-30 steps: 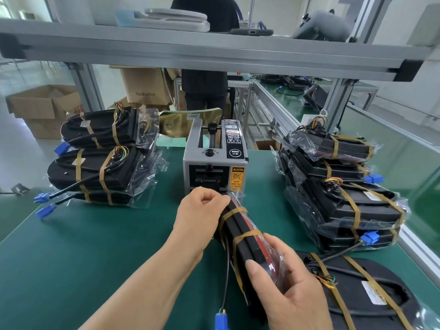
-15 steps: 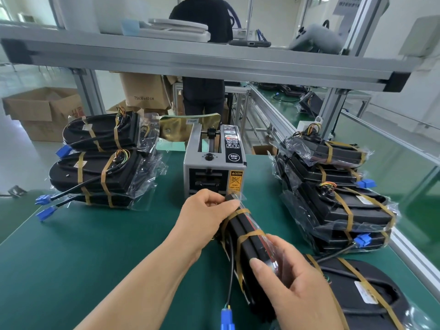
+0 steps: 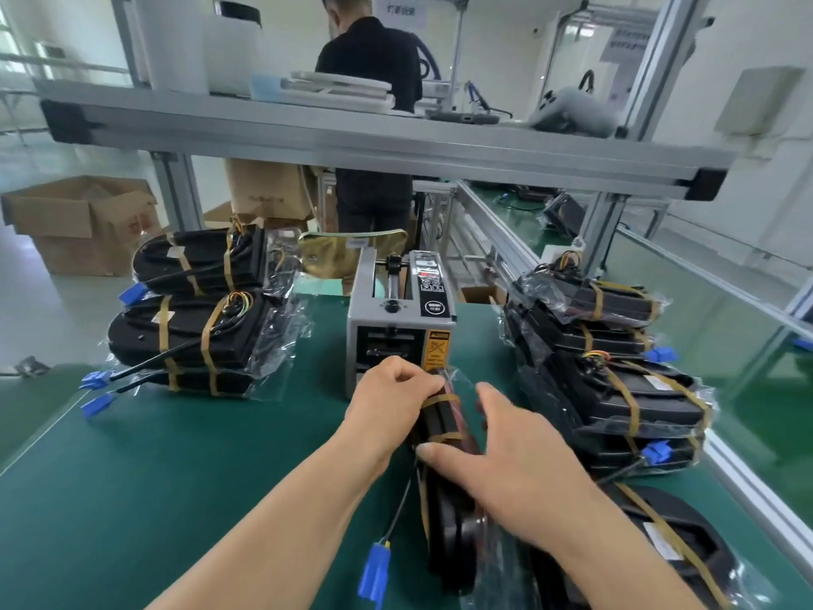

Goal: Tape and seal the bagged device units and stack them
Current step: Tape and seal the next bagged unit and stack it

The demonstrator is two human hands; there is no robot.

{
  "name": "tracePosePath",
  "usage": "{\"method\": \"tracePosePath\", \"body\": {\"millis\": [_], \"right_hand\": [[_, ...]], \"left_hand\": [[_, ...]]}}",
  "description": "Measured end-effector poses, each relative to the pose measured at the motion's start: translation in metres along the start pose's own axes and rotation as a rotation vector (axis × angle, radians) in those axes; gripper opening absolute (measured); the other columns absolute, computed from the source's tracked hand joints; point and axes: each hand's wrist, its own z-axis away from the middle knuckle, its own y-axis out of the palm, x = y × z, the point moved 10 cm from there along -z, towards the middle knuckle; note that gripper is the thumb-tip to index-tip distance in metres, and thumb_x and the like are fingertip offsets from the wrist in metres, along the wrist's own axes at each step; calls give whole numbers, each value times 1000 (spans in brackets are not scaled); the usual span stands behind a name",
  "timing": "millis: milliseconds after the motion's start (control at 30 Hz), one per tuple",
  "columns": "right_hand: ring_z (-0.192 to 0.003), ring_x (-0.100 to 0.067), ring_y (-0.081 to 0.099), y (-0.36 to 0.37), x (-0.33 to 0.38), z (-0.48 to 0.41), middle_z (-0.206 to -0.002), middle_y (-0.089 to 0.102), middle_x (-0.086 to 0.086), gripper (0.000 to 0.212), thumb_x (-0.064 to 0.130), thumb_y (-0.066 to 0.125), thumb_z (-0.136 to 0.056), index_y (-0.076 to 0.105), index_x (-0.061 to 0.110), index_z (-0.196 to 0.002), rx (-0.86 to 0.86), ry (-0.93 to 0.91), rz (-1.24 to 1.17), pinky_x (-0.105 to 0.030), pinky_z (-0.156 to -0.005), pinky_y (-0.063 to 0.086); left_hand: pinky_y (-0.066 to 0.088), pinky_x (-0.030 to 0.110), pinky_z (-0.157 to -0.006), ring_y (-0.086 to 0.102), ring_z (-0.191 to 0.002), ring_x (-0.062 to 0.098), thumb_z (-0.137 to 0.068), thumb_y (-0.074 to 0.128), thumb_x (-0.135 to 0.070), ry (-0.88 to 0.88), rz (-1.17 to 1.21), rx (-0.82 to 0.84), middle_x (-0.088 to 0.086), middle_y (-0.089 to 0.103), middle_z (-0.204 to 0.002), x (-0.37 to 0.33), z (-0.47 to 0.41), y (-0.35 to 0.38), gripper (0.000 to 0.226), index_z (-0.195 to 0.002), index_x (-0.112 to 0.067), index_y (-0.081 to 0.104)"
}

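A black bagged device unit (image 3: 446, 539) stands on its edge on the green mat, bound with brown tape bands, its blue plug (image 3: 375, 570) hanging toward me. My left hand (image 3: 389, 400) grips the unit's far end, fingers curled over the top. My right hand (image 3: 512, 462) lies over the unit's middle, thumb on the near side and fingers on the bag's far side. Just behind stands the grey tape dispenser (image 3: 398, 319). Taped units are stacked at the left (image 3: 193, 332) and at the right (image 3: 611, 380).
Another bagged unit (image 3: 677, 548) lies flat at the near right. An aluminium shelf beam (image 3: 352, 138) crosses overhead. A person in black (image 3: 371, 125) stands behind the bench, back turned. Cardboard boxes (image 3: 83, 217) sit on the floor at the left.
My right hand has slid forward along the unit toward the left hand, its fingers now spread over the bag. The camera has tilted upward. The left hand keeps its grip.
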Motion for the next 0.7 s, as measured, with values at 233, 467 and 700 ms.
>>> {"method": "tracePosePath", "body": {"millis": [233,467,700], "right_hand": [[-56,2,62,33,10,-55,-62,64,18,22,63,78,-70,65,44,-71,366,-4,-178,-26,-55,55],[-53,-7,61,22,7,-54,-60,66,8,17,5,81,-72,72,19,-72,263,60,-537,-20,-51,52],[-91,5,63,-29,-8,-17,-98,70,20,52,20,86,-71,60,34,-114,-16,14,-510,-11,-80,47]], "left_hand": [[43,20,-49,59,-65,15,-89,69,-22,-28,0,66,1,68,-70,-11,-11,1,16,-74,-16,69],[44,15,-49,55,-54,5,-90,69,-23,79,35,162,-5,65,-60,-21,7,4,24,-67,-20,76],[37,20,-50,48,-46,5,-92,68,-23,-92,344,-103,-6,64,-61,5,5,-47,18,-79,-15,76]]}}
